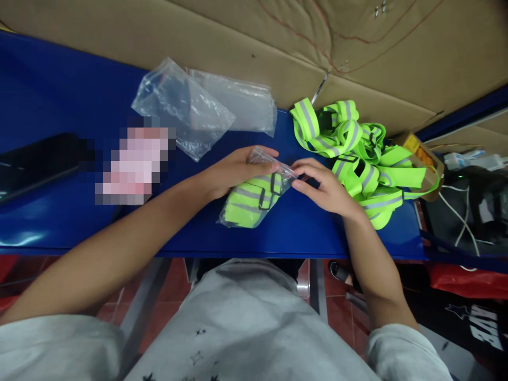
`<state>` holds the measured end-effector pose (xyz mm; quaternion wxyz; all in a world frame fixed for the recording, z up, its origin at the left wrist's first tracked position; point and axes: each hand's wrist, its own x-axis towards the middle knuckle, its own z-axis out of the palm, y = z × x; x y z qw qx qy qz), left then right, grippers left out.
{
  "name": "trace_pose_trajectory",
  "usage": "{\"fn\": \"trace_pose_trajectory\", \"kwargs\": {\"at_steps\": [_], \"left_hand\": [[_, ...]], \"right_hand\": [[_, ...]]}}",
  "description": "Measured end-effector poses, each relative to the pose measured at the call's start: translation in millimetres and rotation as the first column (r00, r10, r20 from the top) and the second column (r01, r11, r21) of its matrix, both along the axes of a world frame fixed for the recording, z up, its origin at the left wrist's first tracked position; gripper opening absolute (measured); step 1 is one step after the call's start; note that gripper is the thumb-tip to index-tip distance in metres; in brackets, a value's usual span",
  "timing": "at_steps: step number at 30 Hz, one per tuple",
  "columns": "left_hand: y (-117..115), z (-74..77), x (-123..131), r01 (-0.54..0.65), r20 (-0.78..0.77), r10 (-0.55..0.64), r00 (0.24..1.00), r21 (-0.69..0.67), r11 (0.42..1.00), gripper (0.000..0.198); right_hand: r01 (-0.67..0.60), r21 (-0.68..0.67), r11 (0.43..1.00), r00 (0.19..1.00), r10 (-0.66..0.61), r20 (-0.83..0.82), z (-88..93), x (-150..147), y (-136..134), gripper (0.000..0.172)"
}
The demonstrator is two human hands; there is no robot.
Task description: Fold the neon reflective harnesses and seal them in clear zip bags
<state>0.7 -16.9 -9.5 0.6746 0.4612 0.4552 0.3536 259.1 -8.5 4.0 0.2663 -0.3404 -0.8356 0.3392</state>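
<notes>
1. Bagged reflective strap (254,198), neon yellow-green with grey stripes and black buckles, lies folded inside a clear plastic sleeve near the front edge of the blue table (59,84), right in the middle of the view.
2. Largest of all, that blue table runs left to right, with brown cardboard (357,47) lining the far side behind it.
3. Over to the right, a loose pile of reflective straps (357,153) in the same neon colour sprawls on the table, just beside the right hand and partly behind it.
4. Further back and left, two empty clear plastic bags (198,106) lie crumpled and overlapping, well apart from the hands.
5. At the far left, a dark flat object (35,159) rests on the table; what it is I cannot tell.
6. Left hand (234,169) comes in from the left and lies over the top of the bagged strap, fingers together and curled over the sleeve's far edge.
7. Right hand (323,188) meets it from the right, thumb and fingertips pinching the open end of the sleeve, the other fingers bent close.
</notes>
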Motion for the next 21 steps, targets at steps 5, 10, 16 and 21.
{"fn": "trace_pose_trajectory", "kwargs": {"at_steps": [5, 10, 16, 21], "left_hand": [[-3.1, 1.7, -1.5, 0.118, 0.223, -0.104, 0.969, -0.047, 0.992, 0.067], [-3.0, -6.2, 5.4, -0.038, 0.065, 0.035, 0.997, 0.051, 0.998, 0.057], [-3.4, -6.4, 4.9, -0.031, 0.191, 0.030, 0.981, 0.002, 1.000, 0.062], [-5.6, -2.1, 3.3, 0.069, 0.348, -0.041, 0.936, -0.069, 0.995, 0.070]], "right_hand": [[0.079, -0.150, 0.986, 0.997, -0.081, -0.007, -1.8, 1.7, 4.2, 0.041], [0.213, 0.050, 0.976, 0.971, -0.206, -0.121, -0.8, -4.6, -4.1, 0.037], [0.118, 0.184, 0.976, 0.987, -0.096, -0.126, 1.5, -3.6, -1.8, 0.024], [0.010, -0.063, 0.998, 0.995, -0.016, -0.096, 5.5, 6.0, 5.7, 0.029]]}}
